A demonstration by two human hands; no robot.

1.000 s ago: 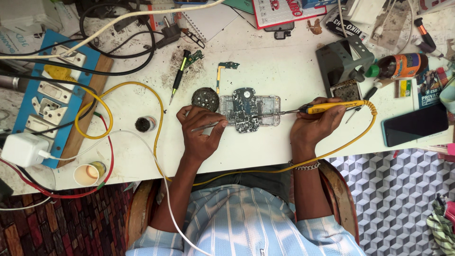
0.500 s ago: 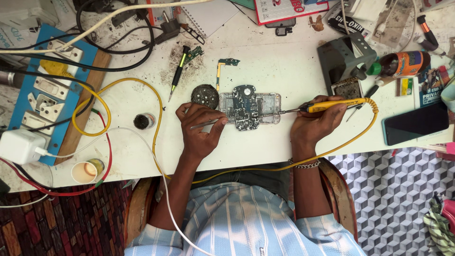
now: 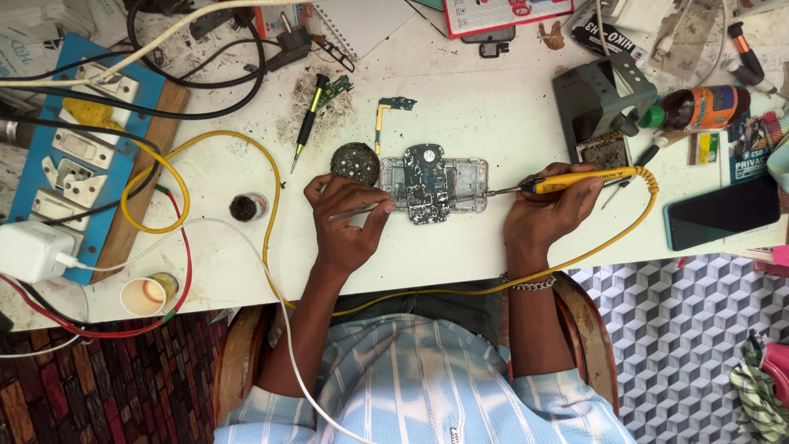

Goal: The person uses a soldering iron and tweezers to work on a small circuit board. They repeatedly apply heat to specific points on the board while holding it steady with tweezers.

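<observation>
item: circuit board in clear holder, table centre. left hand fingers pinched on tweezers; right hand gripping yellow soldering iron. risk: tip lingering may scorch pads; tweezers slipping could shift parts.

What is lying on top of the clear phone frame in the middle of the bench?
A dark circuit board lies across the clear frame, which rests on the white table. Whatever sits under the board is covered.

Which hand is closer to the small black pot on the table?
Left. The left hand lies just right of the small black pot; the right hand is far across, beyond the circuit board.
</observation>
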